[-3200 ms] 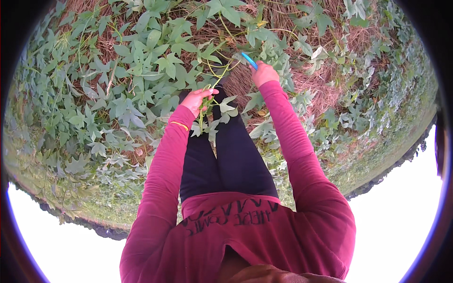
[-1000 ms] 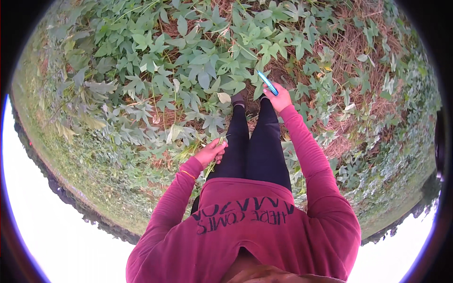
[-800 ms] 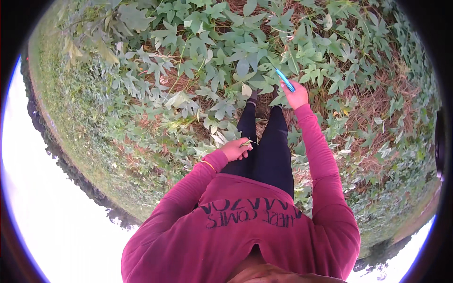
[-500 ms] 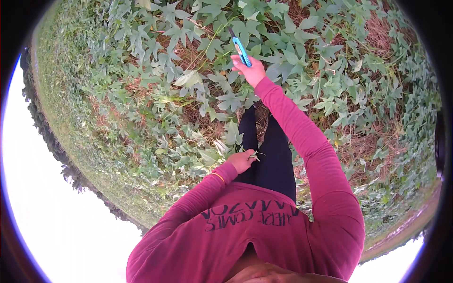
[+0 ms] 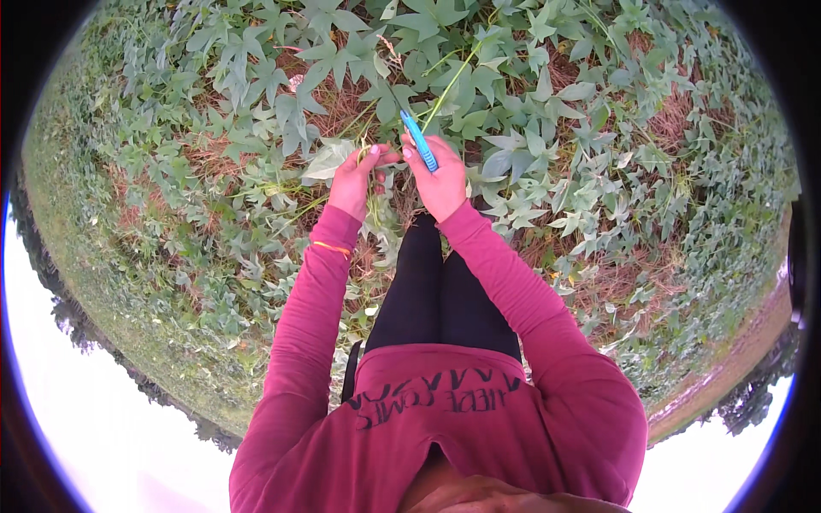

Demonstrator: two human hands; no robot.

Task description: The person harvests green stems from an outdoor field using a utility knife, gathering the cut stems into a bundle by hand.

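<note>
My right hand [image 5: 443,184] grips a blue utility knife [image 5: 419,142], its dark blade out and pointing away from me over the leaves. A pale green vine stem [image 5: 449,88] runs from beside the right fingers up to the right; whether they hold it too, I cannot tell. Just to the left, my left hand [image 5: 352,184] is closed on a bunch of green vine stems [image 5: 369,201] hanging below its fingers. The two hands are close together, with a narrow gap between the fingertips. Pointed-lobed leaves [image 5: 432,21] lie beyond them.
Dense leafy vines [image 5: 205,60] spread over the ground on all sides. Patches of dry brown straw [image 5: 629,282] show between them. My legs [image 5: 440,291] in dark trousers stand among the plants. Trees [image 5: 111,359] line the field's far edge at left.
My left hand has moved forward from near my thighs with the stems, up beside the right. My right hand has drawn back toward me and slightly left, still holding the knife.
</note>
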